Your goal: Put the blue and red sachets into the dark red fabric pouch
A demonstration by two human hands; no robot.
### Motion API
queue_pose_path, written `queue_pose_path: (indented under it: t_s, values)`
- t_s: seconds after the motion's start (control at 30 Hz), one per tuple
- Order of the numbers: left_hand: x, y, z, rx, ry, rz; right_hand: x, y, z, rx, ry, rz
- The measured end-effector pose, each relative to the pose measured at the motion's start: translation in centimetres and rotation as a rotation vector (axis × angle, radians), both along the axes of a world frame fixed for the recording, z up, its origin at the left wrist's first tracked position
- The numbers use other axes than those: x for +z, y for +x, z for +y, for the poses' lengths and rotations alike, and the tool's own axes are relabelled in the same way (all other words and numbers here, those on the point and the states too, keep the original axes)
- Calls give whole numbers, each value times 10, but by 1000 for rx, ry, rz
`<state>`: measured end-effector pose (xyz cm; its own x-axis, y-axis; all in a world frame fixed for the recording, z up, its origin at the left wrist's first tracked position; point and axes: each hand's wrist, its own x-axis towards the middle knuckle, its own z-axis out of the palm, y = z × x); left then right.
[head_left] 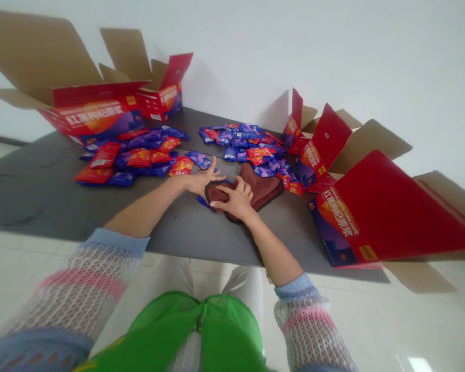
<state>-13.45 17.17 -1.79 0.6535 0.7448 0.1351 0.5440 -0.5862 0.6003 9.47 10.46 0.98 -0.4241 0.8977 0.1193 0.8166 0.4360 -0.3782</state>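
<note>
A brown cloth (261, 187) with dark edging lies bunched on the grey table near its front edge. My right hand (237, 200) is on the cloth's left part, with its fingers curled into the fabric. At the cloth's left end, my left hand (202, 180) touches the edge with its fingers spread. A blue packet (204, 202) peeks out from under the cloth there, mostly hidden. Just behind my left hand lie an orange-red packet (181, 166) and a purple-blue packet (198, 159).
Piles of red and blue packets lie at the left (139, 155) and at the back middle (242, 138). Open red cartons stand at the left (101, 116), the back left (165, 101) and along the right (341, 225). Their flaps stick out over the grey table (62, 206).
</note>
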Motion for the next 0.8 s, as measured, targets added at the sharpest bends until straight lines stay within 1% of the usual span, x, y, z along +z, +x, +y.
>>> queue_pose_path:
  t_s: [0.1, 0.17, 0.2, 0.27, 0.33, 0.47, 0.57, 0.63, 0.67, 0.73, 0.8]
  values:
    - [-4, -3, 1, -34, -26, 62, -2, -1, 0, -151, 48, -6]
    - [-9, -2, 2, -18, -26, 89, -3, -1, 0, -211, 63, -33]
    - [-11, -1, 3, -4, -29, 110, -3, 0, 0, -216, 63, -48]
    - [-12, 3, 3, 13, -47, 169, -3, 1, 3, -181, 53, -73]
    - [-8, 8, 1, 12, -71, 236, -4, 3, 8, -116, 49, -93]
    - [11, 18, -10, 27, -131, 362, -6, 6, 23, 87, 103, -104]
    - [22, 21, -20, 70, -151, 417, -5, 8, 29, 349, 91, -88]
    - [23, 20, -25, 79, -128, 413, -3, 11, 28, 520, 55, -68]
    - [22, 19, -27, 77, -115, 405, -2, 13, 27, 579, 39, -60]
    - [21, 16, -28, 59, -101, 386, 1, 16, 23, 627, 21, -59]
    - [22, 13, -27, 33, -102, 369, 3, 20, 18, 619, 9, -75]
